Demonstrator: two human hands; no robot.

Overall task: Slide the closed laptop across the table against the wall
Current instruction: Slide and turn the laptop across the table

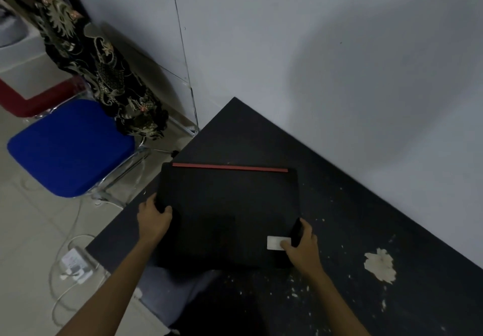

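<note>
A closed black laptop (227,205) with a red strip along its far edge and a white sticker near its right corner lies flat on the black table (366,218). My left hand (154,218) grips the laptop's left edge, thumb on the lid. My right hand (300,244) holds the right near corner, fingers curled around the side. The laptop's left part reaches the table's left edge. The grey wall (339,74) runs along the table's far side, with a strip of bare tabletop between it and the laptop.
A blue-seated chair (70,150) with a patterned dark cloth (104,74) draped over it stands left of the table. White cables and a power adapter (75,265) lie on the tiled floor. The tabletop has a chipped pale patch (380,265) at right.
</note>
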